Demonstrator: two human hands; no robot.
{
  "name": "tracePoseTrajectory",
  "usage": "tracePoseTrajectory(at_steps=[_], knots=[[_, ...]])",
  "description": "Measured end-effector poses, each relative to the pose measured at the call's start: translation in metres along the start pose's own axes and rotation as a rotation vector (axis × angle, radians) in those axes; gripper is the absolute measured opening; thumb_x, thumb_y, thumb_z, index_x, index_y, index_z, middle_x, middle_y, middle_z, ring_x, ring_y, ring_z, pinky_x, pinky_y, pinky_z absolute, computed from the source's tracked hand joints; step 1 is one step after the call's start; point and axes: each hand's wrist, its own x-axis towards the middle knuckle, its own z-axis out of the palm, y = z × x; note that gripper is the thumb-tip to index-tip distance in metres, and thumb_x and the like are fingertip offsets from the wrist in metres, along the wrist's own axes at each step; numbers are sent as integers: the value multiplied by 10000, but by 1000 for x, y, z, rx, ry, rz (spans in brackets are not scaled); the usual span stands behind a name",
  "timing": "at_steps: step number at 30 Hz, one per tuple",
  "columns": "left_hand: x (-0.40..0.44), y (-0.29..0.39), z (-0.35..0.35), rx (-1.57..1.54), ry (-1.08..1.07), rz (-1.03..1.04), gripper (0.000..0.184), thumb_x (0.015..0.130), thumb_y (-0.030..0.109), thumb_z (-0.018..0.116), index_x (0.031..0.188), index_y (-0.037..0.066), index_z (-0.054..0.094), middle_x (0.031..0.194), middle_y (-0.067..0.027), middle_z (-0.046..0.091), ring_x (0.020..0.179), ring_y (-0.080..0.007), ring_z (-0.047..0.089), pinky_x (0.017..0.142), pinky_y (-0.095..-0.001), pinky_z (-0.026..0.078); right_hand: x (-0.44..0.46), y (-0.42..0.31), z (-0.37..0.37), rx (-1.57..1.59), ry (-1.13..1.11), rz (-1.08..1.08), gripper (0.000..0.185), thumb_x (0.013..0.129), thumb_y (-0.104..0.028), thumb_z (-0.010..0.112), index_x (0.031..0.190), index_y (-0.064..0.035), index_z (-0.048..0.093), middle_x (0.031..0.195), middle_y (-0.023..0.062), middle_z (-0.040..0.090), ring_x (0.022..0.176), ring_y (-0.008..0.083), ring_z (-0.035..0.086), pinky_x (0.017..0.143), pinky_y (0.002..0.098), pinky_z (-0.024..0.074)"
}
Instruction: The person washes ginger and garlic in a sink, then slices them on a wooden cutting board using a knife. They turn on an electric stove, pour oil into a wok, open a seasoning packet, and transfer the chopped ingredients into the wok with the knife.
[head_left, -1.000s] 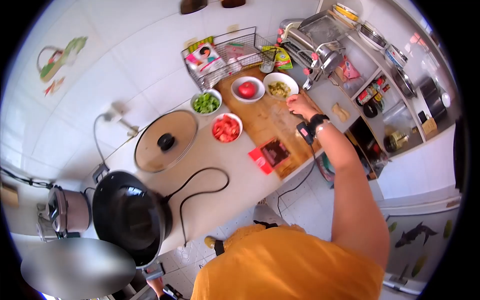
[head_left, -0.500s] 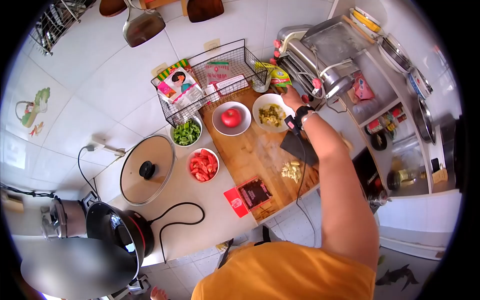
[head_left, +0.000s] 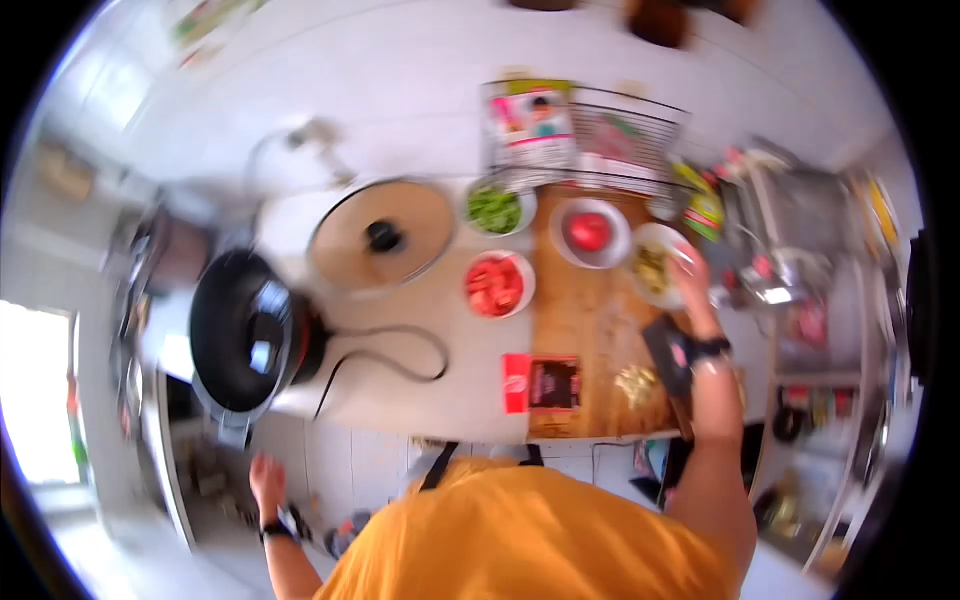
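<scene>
My right hand (head_left: 690, 275) is at the right rim of a white bowl of chopped yellow-green pickles (head_left: 652, 268). Its fingers are smeared by motion, so whether they grip the rim cannot be made out. Below that wrist lies a dark cleaver-like blade (head_left: 667, 352), partly under the forearm, with chopped pale garlic-like bits (head_left: 636, 384) beside it on the wooden board (head_left: 600, 330). To the left, a white bowl (head_left: 562, 240) holds a whole tomato (head_left: 589, 232). My left hand (head_left: 267, 482) hangs below the counter edge near the wok, fingers apart and nothing seen in it.
A black wok (head_left: 240, 345) stands at the left, beside a glass lid (head_left: 340, 245) and a looped cord (head_left: 440, 350). Bowls of green peppers (head_left: 494, 208) and cut tomatoes (head_left: 494, 285), plus a red-and-dark packet (head_left: 553, 384), sit mid-counter. A wire basket (head_left: 640, 140) is behind.
The view has swung left, showing more of the wok. My right hand has moved from beside the yellow-green bag to the pickle bowl's rim. My left hand has come into view.
</scene>
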Motion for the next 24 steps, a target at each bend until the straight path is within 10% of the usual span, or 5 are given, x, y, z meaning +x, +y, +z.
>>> tracePoseTrajectory(at_steps=[3, 9, 24], knots=[[-16, 38, 28, -350, -84, -28, 451, 897, 137, 497, 1314, 97, 332, 1200, -186, 550, 963, -277, 613, 741, -339, 516, -47, -26, -11, 125, -113, 22, 331, 846, -88, 613, 1155, 4, 544, 1143, 83, 574, 1037, 162, 547, 879, 278, 446], [-10, 58, 52, -595, -194, -57, 301, 897, 264, 485, 1126, 69, 490, 1218, -205, 537, 1094, -352, 538, 867, -412, 466, -126, -82, -6, 280, -147, 163, 335, 863, -101, 603, 1179, -12, 535, 1131, 48, 571, 1035, 137, 555, 830, 244, 449], [60, 44, 17, -380, -97, 23, 192, 876, 210, 606, 907, 21, 604, 829, -78, 651, 707, -155, 627, 588, -248, 514, -362, -35, -11, -116, 247, 362, 160, 737, -13, 622, 894, 7, 648, 789, 68, 657, 728, 126, 626, 658, 248, 492]])
